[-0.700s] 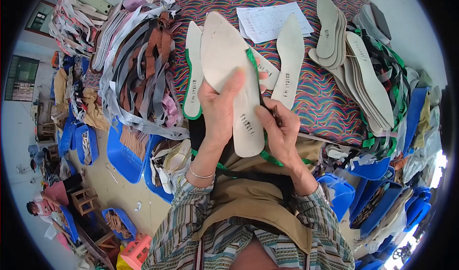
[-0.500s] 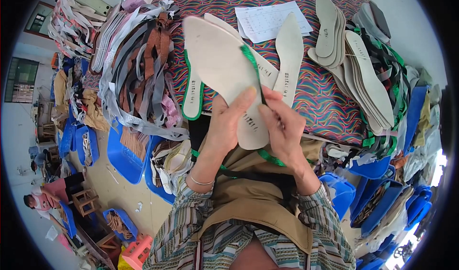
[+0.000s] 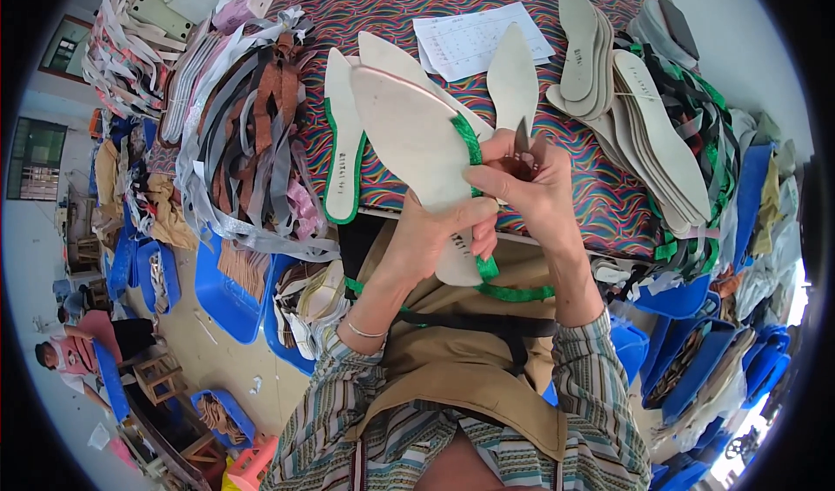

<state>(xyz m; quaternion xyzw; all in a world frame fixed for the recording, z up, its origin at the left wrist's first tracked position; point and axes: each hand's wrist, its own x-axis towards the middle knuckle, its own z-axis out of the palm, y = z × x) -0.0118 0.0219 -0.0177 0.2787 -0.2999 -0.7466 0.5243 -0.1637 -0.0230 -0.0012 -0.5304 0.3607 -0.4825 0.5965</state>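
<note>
Grips the heel end of a pale insole point(image 3: 404, 139) in the left hand point(image 3: 426, 234), thumb on top and fingers beneath, likely to steady it over the near edge of the table point(image 3: 578, 173). Pinches the three o'clock edge with the right hand point(image 3: 539, 182), thumb against a green ribbon point(image 3: 469, 137), perhaps to hold strip and rim together; also holds a dark pointed tool point(image 3: 522, 135) in the curled fingers, exact kind hard to tell. Loose ribbon end toward five o'clock.

From the held insole: at nine o'clock, a green-edged insole point(image 3: 342, 173), probably laid within easy reach; at three, a tied stack point(image 3: 665, 156), seemingly banded against sliding.

Black handwritten-looking marks on the heel, partly under the fingers, and along the green-edged insole. At one o'clock, ruled paper point(image 3: 483, 37), script too small to read. No brand visible.
</note>
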